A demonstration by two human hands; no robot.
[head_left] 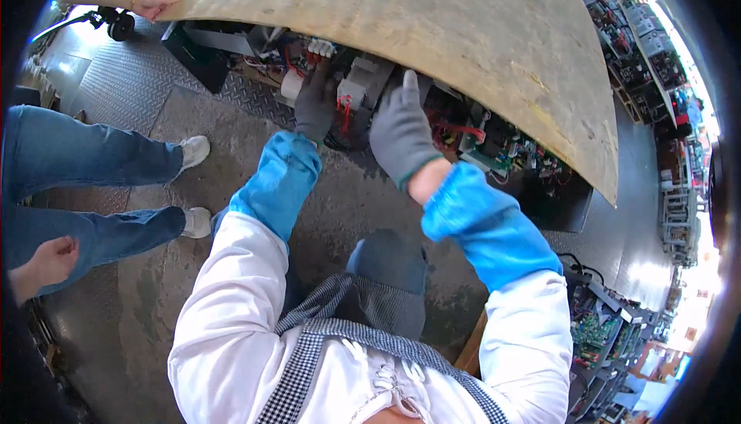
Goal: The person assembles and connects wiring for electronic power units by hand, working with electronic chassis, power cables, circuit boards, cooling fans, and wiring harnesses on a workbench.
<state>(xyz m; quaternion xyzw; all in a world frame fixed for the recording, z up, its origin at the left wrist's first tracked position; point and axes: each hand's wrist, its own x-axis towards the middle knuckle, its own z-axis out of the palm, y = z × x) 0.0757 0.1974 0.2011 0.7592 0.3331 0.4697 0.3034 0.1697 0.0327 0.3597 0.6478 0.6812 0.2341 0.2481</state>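
Note:
A large worn, tan-grey board slants over a heap of electronic parts with red wires and circuit boards. My left hand, in a dark grey glove, reaches in among these parts below the edge; its fingers are mostly hidden. Close to its right, my gloved right hand is at the board's near edge, one pale fingertip up against it and the other fingers bent and partly out of sight. A white cylindrical part lies just left of my left hand.
Another person's hand touches the board's left corner; their jeans and white shoes are at my left. Dark panels stick out below the board. Stacked electronics stand at lower right, with more along the far right.

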